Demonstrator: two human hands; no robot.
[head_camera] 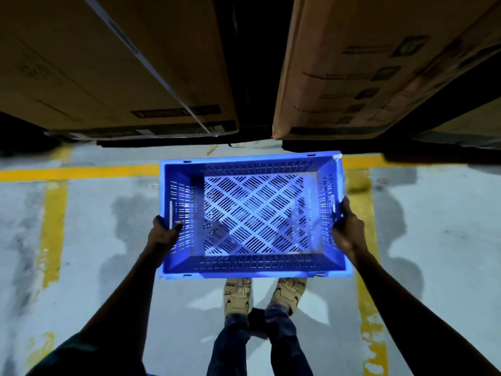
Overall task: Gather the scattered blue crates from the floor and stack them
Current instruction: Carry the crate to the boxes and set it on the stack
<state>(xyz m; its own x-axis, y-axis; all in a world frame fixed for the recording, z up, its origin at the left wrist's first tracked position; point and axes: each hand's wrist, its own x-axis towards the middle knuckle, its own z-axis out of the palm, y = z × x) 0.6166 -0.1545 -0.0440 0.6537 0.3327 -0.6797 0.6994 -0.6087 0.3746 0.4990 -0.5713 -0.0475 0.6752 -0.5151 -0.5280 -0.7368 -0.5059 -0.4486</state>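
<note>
An empty blue crate (252,264) with slotted walls and a lattice bottom is held upright above the floor, in front of my body. My left hand (162,234) grips its left short wall, thumb over the rim by the handle slot. My right hand (348,229) grips the right short wall at its handle slot. My two feet in tan shoes show just below the crate's near rim. No other blue crate is in sight.
Two tall cardboard boxes stand ahead, one (113,63) at the left, one (366,63) at the right, with a dark gap between them. Yellow lines (54,226) mark the grey concrete floor on both sides and across the front.
</note>
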